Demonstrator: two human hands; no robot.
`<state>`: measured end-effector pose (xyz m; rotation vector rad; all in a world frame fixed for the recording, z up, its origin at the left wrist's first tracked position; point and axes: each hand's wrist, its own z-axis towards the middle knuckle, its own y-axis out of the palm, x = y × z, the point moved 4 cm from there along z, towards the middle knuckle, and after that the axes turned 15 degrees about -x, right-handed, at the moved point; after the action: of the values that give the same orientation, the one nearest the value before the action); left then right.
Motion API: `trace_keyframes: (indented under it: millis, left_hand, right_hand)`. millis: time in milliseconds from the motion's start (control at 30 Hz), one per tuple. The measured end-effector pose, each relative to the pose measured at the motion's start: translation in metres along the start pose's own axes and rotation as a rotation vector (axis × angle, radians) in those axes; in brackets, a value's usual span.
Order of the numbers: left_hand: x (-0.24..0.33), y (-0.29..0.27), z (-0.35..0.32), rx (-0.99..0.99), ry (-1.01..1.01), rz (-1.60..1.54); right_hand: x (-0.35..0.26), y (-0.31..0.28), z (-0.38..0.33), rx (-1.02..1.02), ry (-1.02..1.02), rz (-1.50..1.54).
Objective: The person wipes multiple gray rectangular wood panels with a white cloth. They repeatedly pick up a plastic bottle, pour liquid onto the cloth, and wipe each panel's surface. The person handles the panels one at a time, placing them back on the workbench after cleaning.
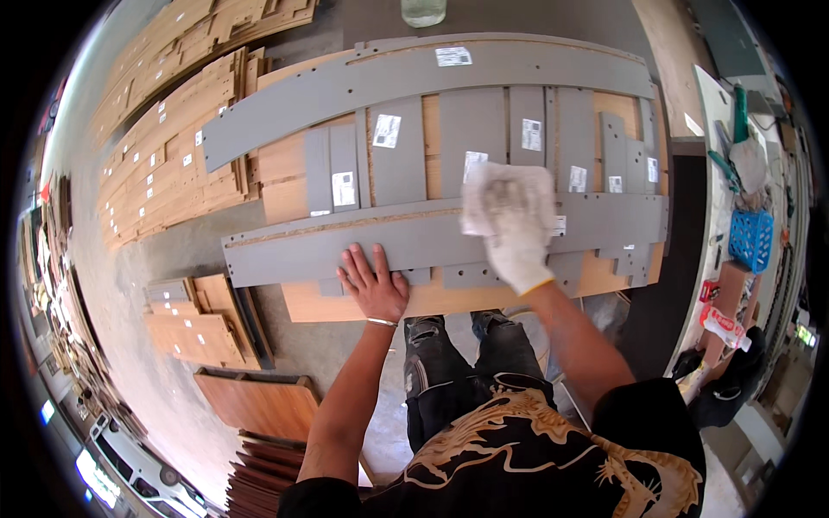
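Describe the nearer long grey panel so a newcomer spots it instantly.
Mid-picture, grey pieces lie on a light wooden board. Across their near ends lies the long grey panel. Unlike the farther long panel, it has the bare left hand resting on it.

Person wearing a black short-sleeved shirt (553, 483) at five o'clock, its front printed with a winding gold dragon-like design (509, 407). Dark jeans (436, 367), faded and frayed-looking, at six o'clock. The right hand (520, 246), at three o'clock, wears a white glove (521, 266) edged yellow; the left hand (378, 289), at seven o'clock, is bare, with a slim pale bracelet (382, 322).
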<state>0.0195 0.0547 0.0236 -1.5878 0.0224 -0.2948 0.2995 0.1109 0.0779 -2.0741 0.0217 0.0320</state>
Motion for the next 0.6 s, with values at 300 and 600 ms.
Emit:
trace_keyframes:
  millis: [300, 600]
  left_hand:
    - [-0.018, 0.017, -0.012, -0.139, -0.041, -0.02]
    - [-0.001, 0.006, -0.004, -0.045, -0.03, -0.073]
  right_hand:
    - [-0.187, -0.025, 0.044, -0.141, -0.414, 0.179]
    - [-0.007, -0.004, -0.003, -0.04, -0.061, -0.094]
